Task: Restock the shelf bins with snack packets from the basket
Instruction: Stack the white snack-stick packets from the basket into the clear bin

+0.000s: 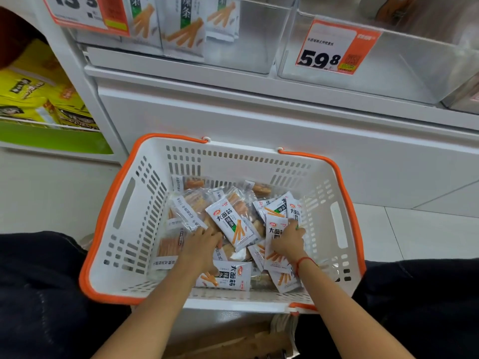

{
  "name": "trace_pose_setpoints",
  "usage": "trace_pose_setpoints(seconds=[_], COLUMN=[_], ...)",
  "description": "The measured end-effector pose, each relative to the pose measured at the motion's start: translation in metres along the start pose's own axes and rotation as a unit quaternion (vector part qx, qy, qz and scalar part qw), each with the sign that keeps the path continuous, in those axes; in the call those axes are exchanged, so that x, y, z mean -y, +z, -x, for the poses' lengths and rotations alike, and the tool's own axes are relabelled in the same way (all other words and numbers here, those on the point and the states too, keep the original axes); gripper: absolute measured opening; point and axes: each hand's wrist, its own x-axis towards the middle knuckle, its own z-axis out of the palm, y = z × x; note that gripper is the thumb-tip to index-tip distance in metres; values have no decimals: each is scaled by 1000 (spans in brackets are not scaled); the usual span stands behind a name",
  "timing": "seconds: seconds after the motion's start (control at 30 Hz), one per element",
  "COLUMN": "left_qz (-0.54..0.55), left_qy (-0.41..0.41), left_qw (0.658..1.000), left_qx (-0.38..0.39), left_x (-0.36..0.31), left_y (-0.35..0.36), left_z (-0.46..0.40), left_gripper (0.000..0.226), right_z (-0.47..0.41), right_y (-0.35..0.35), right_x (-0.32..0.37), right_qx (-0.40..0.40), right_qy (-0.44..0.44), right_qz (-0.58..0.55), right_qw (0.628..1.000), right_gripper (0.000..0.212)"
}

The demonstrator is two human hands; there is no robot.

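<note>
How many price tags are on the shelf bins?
2. One orange price tag hangs on the right clear bin; another tag, cut off by the frame, is at the upper left.

One basket (124, 203), two hands (204, 244), two price tags (334, 47), two clear bins (259, 42)

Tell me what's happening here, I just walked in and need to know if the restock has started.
A person has both hands down in the white basket of snack packets. The left hand rests on the clear packets, and the right hand has its fingers on a white packet. Nothing is lifted out yet. Above, the left shelf bin holds some white packets; the bin tagged 59.8 looks mostly empty.
</note>
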Motion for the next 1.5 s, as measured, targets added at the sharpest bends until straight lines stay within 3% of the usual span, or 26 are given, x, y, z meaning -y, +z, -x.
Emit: trace_pose_setpoints(seconds=[0.1, 0.17, 0.2, 0.33, 0.47, 0.53, 0.63, 0.77, 0.87, 1.03, 1.17, 1.27, 1.4, 1.5], left_qz=[-63, -86, -85, -50, 130, 192, 197, 244, 359, 561, 610, 613, 624, 637], left_qy=[14, 13, 9, 8, -72, -120, -170, -210, -213, -219, -255, -254, -231, -203], left_qw=[997, 995, 995, 999, 987, 970, 953, 940, 907, 794, 748, 748, 746, 743], left_qx=[-36, -49, -47, -10, 52, 92, 152, 112, 58, 88, 59, 22, 13, 12], left_x=[-7, -12, -14, -8, 18, 37, 66, 86, 80, 45, 34, 32, 19, 8], left_y=[-3, -7, -8, -8, -13, -25, -54, -83, -82, -56, -29, -18, -11, -7], left_z=[2, 3, 4, 3, 1, 1, 4, 9, 2, -13, -28, -33, -36, -37], left_gripper=[52, 40, 38, 36, 29, 39, 49, 42, 35, 13, 18, 23, 16, 22], right_z=[-2, -5, -6, -11, -5, -7, -13, -23, -25, -26, -31, -30, -30, -19], right_y=[-4, -5, -5, -17, -24, -16, 6, 35, 41, 39, 37, 31, 41, 50], right_x=[-6, -4, -2, 18, 62, 84, 103, 96, 89, 80, 79, 81, 82, 81], right_qx=[33, 76, 93, 150, 182, 196, 197, 124, 87, 140, 203, 233, 245, 239], right_qy=[40, 24, 14, -57, -164, -207, -239, -251, -253, -265, -185, -162, -183, -197], right_qz=[-19, -26, -34, -85, -132, -94, 24, 122, 143, 120, 6, 8, 116, 204], right_qw=[998, 996, 995, 983, 961, 954, 950, 952, 953, 947, 961, 959, 945, 929], right_gripper=[56, 24, 19, 27, 15, 22, 27, 39, 47, 38, 36, 35, 19, 34])
